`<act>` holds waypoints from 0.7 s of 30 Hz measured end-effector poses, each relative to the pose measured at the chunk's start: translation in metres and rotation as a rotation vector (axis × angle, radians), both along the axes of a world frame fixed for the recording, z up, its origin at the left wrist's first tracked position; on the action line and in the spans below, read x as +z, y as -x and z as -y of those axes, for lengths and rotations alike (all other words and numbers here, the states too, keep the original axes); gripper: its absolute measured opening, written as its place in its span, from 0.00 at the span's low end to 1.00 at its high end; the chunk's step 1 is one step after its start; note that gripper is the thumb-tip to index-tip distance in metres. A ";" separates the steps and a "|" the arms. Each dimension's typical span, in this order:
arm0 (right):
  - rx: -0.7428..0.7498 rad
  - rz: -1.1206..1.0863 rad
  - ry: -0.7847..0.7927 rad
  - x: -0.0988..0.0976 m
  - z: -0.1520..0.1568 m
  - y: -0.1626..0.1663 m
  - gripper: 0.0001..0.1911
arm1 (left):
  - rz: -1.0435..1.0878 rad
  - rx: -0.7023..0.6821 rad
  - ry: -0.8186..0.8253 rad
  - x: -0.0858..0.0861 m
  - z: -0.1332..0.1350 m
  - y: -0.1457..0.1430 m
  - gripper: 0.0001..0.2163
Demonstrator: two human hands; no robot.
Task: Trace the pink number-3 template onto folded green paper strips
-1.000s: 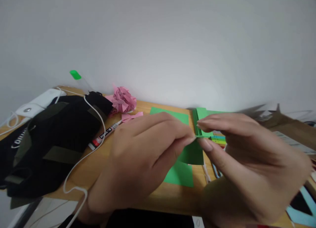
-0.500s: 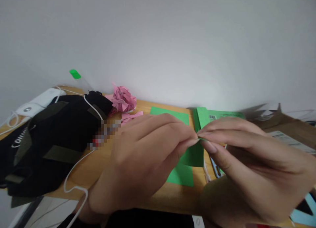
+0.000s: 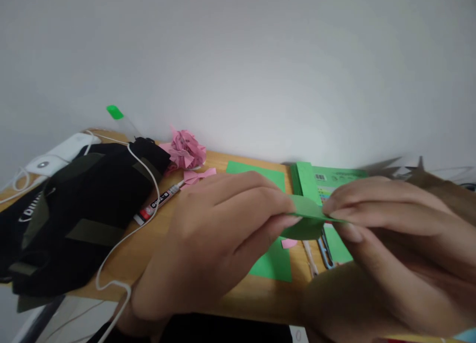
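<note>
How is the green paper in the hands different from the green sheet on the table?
The held green paper is up in the air, pinched by the left hand and the right hand; the green sheet lies on the table. The held green paper is bent, while the green sheet looks flat. Both are green and partly hidden by the hands.

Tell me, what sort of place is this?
Probably a paper-craft spot at a wooden table against a wall; home or workroom, I can't tell. The left hand and right hand pinch green paper, and a glue tube and a bunch of pink paper lie nearby.
</note>
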State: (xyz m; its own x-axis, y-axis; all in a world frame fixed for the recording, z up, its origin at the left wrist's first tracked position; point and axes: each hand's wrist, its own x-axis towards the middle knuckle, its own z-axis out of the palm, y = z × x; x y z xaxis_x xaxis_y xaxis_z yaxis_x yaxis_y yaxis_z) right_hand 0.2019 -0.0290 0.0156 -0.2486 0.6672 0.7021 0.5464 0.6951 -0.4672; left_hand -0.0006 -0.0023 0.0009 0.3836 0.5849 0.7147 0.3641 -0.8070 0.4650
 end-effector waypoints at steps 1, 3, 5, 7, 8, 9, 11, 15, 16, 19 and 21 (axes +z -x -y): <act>0.004 0.006 -0.008 -0.001 0.000 -0.001 0.11 | 0.011 0.001 0.012 -0.001 0.000 0.001 0.04; -0.035 -0.025 -0.006 -0.003 0.001 -0.001 0.10 | 0.034 0.020 0.020 -0.003 0.001 0.002 0.04; -0.073 -0.052 0.015 -0.006 0.003 0.001 0.09 | 0.048 0.028 0.016 -0.004 0.002 0.002 0.04; -0.085 -0.076 0.026 -0.008 0.004 0.005 0.06 | 0.056 0.018 0.013 -0.004 0.002 0.001 0.05; -0.100 -0.101 0.026 -0.008 0.004 0.007 0.05 | 0.063 0.014 0.014 -0.004 0.002 0.001 0.05; -0.123 -0.135 0.029 -0.008 0.004 0.010 0.04 | 0.071 0.013 0.016 -0.004 0.002 0.001 0.05; -0.148 -0.186 0.028 -0.007 0.003 0.015 0.05 | 0.083 0.011 0.021 -0.004 0.002 0.001 0.05; -0.105 -0.181 -0.001 -0.006 -0.001 0.020 0.05 | 0.080 -0.020 0.030 -0.006 0.002 0.000 0.06; -0.080 -0.167 -0.005 -0.006 -0.002 0.019 0.05 | 0.080 -0.030 0.031 -0.006 0.002 -0.001 0.06; -0.028 -0.121 -0.002 -0.008 -0.005 0.012 0.06 | 0.067 -0.040 0.013 -0.006 0.001 -0.002 0.06; 0.014 -0.091 -0.044 -0.008 -0.006 0.003 0.08 | 0.063 -0.023 0.008 -0.006 -0.001 -0.001 0.06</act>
